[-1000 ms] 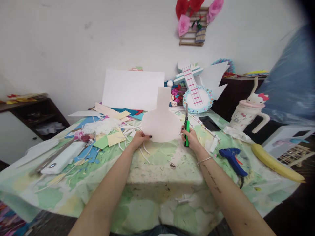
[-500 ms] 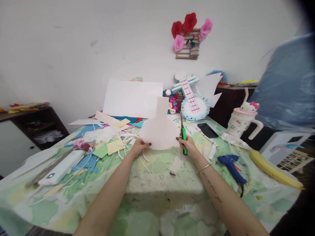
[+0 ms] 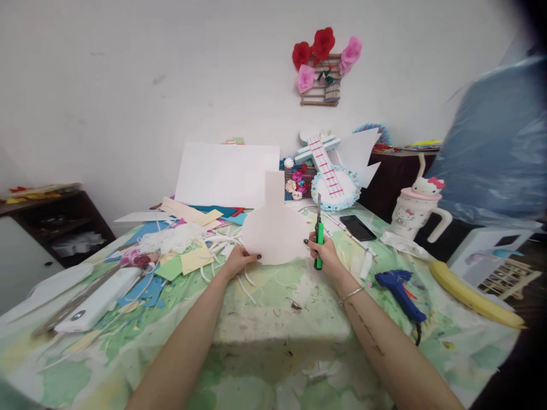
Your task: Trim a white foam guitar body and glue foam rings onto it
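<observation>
My left hand pinches the lower left edge of a white cutout, with a round body and a straight neck pointing up. In my right hand is a green utility knife, held upright with its blade out. The right thumb is at the cutout's right edge; whether it grips the edge too I cannot tell. Behind the cutout leans a blank white board. To its right stands a banjo-like craft model with pink strings and a beaded blue rim.
Paper scraps, white cord and a long white device lie at left. On the right are a phone, a blue glue gun, a white tumbler and a yellow banana-shaped thing. A patterned cloth covers the table.
The view has shifted slightly, so the background sits a little further left. Both hands keep their hold, and the cutout and knife stay almost in place.
</observation>
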Demonstrator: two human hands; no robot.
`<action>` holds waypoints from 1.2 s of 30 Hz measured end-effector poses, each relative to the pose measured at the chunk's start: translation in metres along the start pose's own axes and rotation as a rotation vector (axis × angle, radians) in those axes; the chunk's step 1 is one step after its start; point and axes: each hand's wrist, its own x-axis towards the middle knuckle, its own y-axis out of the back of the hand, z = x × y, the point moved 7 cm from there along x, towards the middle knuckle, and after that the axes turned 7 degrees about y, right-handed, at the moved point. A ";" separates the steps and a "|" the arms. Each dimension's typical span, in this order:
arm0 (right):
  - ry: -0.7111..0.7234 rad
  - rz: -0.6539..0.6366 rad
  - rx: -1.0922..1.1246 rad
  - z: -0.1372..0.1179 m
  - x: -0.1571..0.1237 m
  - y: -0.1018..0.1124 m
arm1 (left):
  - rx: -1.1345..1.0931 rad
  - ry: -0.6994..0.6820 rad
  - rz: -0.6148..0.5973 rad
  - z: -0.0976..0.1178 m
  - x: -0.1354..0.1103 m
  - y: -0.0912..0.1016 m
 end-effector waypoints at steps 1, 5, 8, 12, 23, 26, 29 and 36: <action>0.001 0.000 0.000 0.000 0.000 0.000 | 0.003 0.001 0.001 0.000 0.000 0.000; 0.008 -0.002 0.005 0.000 0.000 -0.001 | -0.013 0.005 0.001 0.001 0.000 0.001; 0.013 -0.011 0.017 -0.002 0.000 -0.001 | -0.079 -0.005 0.005 0.002 -0.002 0.000; 0.031 -0.010 0.042 -0.006 0.001 0.001 | -0.237 -0.062 0.068 0.015 -0.004 0.010; 0.084 -0.045 0.066 -0.021 -0.001 -0.005 | 0.311 -0.693 0.258 0.247 -0.039 0.038; 0.085 -0.054 0.072 -0.024 -0.003 -0.007 | 0.742 -0.846 0.065 0.283 -0.039 -0.010; 0.080 -0.062 0.061 -0.026 -0.005 -0.008 | 0.718 -0.760 0.034 0.277 -0.001 -0.018; 0.088 -0.019 0.014 -0.017 -0.005 0.001 | 0.720 -0.448 0.057 0.240 0.069 0.047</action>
